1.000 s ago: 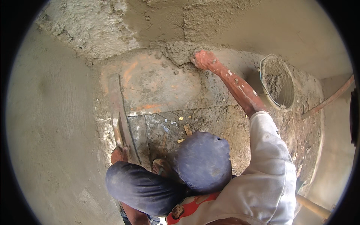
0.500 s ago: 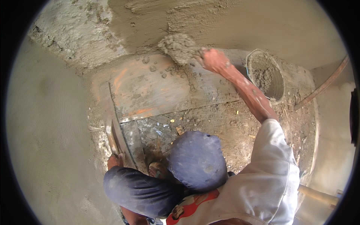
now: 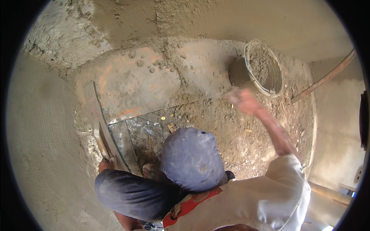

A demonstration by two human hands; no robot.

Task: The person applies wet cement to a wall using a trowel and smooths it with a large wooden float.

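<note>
My right hand [image 3: 248,102] is closed and smeared by motion, in front of a mortar bucket [image 3: 241,73] and apart from it. A blurred grey end of what looks like a trowel [image 3: 232,94] shows at its fingers; the blade cannot be made out. Grey wet mortar [image 3: 260,63] lies inside the tilted bucket. On the left, my left hand [image 3: 105,164] shows past my bent knee, its fingers round the near end of a long narrow board [image 3: 106,134]. A pale wooden strip [image 3: 101,144] runs along that board; my leg hides most of the arm.
A wide flat sheet [image 3: 142,88] with mortar crumbs lies along the base of the plastered far wall [image 3: 231,21]. Rough mortar [image 3: 67,34] covers the far left corner. A plastered wall [image 3: 42,134] stands left. A pole [image 3: 323,77] leans on the right. Debris litters the ground [image 3: 246,142].
My right hand has drawn back from the far wall's base to the near side of the bucket. The lump of mortar at its fingers is gone. The view has shifted slightly; my left hand stays at the board.
</note>
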